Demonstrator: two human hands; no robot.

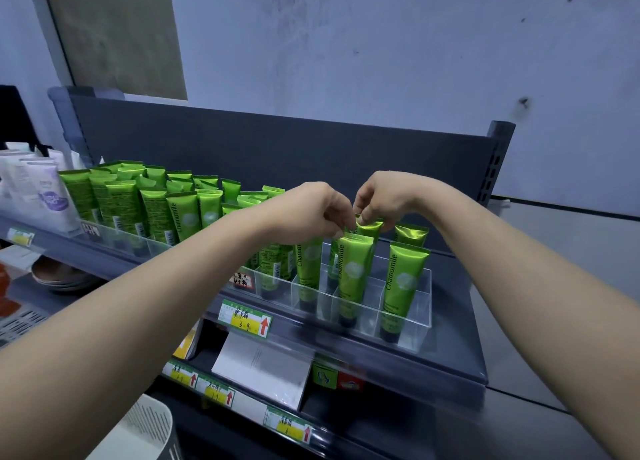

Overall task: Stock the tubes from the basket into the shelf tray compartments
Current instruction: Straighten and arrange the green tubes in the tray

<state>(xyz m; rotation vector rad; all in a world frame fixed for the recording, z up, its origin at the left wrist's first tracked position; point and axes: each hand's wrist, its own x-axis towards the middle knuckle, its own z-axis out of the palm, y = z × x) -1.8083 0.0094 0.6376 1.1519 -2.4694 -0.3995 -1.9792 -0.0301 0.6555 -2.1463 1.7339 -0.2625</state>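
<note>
tube being seated in a tray compartment

a topple is judged possible: the tube [370, 227] is held only by its crimped top, so a tilt could knock the front tube [355, 269] forward or lodge it across a divider of the clear tray [415, 324]. the tube is found right of centre, directly beneath both hands. its top is pinched by the curled fingers of the right hand [384, 196] and, apparently, of the left hand [311, 210]. the basket [149, 432] is seen at lower left.
</note>
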